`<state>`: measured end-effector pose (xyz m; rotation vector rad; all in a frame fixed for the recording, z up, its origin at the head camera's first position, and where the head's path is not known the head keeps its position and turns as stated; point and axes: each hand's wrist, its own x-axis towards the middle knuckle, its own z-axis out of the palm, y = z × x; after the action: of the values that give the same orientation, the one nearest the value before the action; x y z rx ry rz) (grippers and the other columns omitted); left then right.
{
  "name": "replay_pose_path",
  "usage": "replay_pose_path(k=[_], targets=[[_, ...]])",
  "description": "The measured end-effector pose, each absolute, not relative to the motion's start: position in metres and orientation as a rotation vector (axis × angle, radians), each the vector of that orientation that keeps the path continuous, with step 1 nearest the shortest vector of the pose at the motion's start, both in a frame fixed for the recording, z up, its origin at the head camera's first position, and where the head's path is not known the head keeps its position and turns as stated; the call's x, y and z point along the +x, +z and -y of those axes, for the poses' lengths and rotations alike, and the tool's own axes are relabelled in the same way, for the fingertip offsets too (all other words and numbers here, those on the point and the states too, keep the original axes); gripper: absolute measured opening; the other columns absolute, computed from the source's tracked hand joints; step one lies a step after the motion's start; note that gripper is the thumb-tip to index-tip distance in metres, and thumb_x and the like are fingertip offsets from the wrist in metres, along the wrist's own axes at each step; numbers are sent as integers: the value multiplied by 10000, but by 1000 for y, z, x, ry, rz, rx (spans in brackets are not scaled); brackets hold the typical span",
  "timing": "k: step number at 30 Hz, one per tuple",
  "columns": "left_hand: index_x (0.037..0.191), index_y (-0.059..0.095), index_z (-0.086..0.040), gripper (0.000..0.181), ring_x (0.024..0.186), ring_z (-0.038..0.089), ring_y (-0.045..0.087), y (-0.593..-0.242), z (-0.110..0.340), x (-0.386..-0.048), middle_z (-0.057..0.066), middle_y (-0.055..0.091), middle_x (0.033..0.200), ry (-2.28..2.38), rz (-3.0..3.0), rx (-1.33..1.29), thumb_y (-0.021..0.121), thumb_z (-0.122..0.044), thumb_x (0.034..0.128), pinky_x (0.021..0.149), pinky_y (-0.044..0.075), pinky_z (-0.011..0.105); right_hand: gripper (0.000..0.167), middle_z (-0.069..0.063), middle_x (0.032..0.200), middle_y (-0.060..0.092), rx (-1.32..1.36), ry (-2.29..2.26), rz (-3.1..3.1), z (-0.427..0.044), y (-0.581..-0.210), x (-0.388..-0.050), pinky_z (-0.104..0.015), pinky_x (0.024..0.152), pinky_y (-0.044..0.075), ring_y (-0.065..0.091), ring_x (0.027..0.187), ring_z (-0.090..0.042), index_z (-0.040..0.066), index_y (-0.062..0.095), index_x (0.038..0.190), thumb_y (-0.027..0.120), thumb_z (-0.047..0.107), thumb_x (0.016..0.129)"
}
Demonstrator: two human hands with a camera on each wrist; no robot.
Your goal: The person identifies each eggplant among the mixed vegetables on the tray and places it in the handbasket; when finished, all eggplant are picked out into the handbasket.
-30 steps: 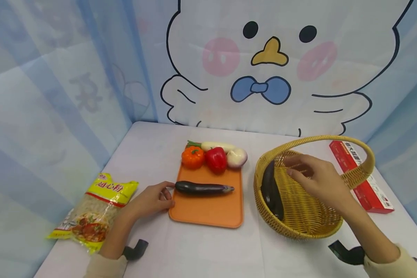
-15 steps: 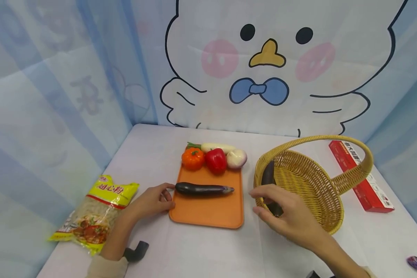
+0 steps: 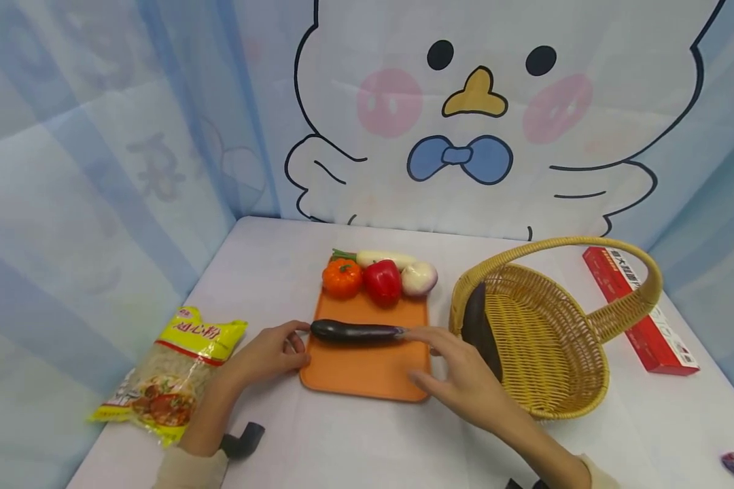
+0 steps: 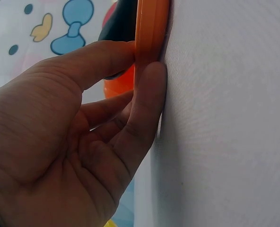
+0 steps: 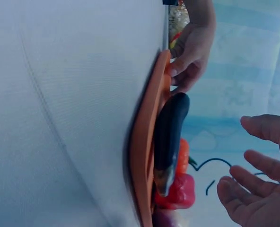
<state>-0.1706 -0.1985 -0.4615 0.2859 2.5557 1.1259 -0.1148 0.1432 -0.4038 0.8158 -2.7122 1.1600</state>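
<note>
My left hand [image 3: 273,354] pinches the edge of the tray [image 3: 361,375]; my right hand [image 3: 463,373], fingers spread and empty, hovers near the eggplant [image 3: 355,332] on it. Done: another eggplant [image 3: 480,329] in the basket [image 3: 578,350]. Remaining, I judge: this one, unlifted.

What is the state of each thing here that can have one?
Orange tray: flat, loaded
Left hand: pinching the tray's edge
Right hand: open, holding nothing
Tray eggplant: lying, whole
Red pepper: whole
Orange pepper: whole
Basket: upright, open
Basket eggplant: lying inside
Pasta bag: filled, lying
Red box: lying, partly hidden
</note>
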Motion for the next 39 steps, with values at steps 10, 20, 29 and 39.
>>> replay_pose_path(k=[10, 20, 29, 39], targets=[[1342, 542, -68, 528, 720, 154, 574, -461, 197, -172, -11, 602, 862, 1146, -2561, 295, 748, -178, 869, 660, 493, 318, 555, 61, 1301, 589, 703, 1216, 2825, -137, -415, -126, -430, 880, 508, 605, 1093, -243, 161, 608, 1312, 831, 136, 804], [1348, 541, -85, 527, 739, 156, 568, -460, 198, -173, -14, 602, 870, 1121, -2575, 280, 745, -200, 876, 672, 490, 312, 549, -19, 1352, 576, 726, 1222, 2880, -131, -425, -135, -408, 915, 496, 601, 1135, -262, 142, 609, 1314, 825, 155, 809], [1342, 548, -92, 524, 729, 155, 568, -462, 197, -174, -14, 600, 868, 1118, -2571, 262, 752, -191, 870, 668, 491, 314, 479, -23, 1250, 642, 734, 1192, 2939, -127, -436, -142, -449, 953, 460, 599, 1137, -231, 127, 653, 1252, 824, 172, 807], [1347, 545, -95, 525, 723, 158, 570, -461, 197, -172, -7, 599, 867, 1138, -2550, 257, 750, -196, 873, 658, 495, 312, 448, -17, 1192, 658, 858, 1216, 2955, -123, -449, -145, -407, 885, 488, 599, 1061, -185, 86, 644, 1264, 779, 171, 846]])
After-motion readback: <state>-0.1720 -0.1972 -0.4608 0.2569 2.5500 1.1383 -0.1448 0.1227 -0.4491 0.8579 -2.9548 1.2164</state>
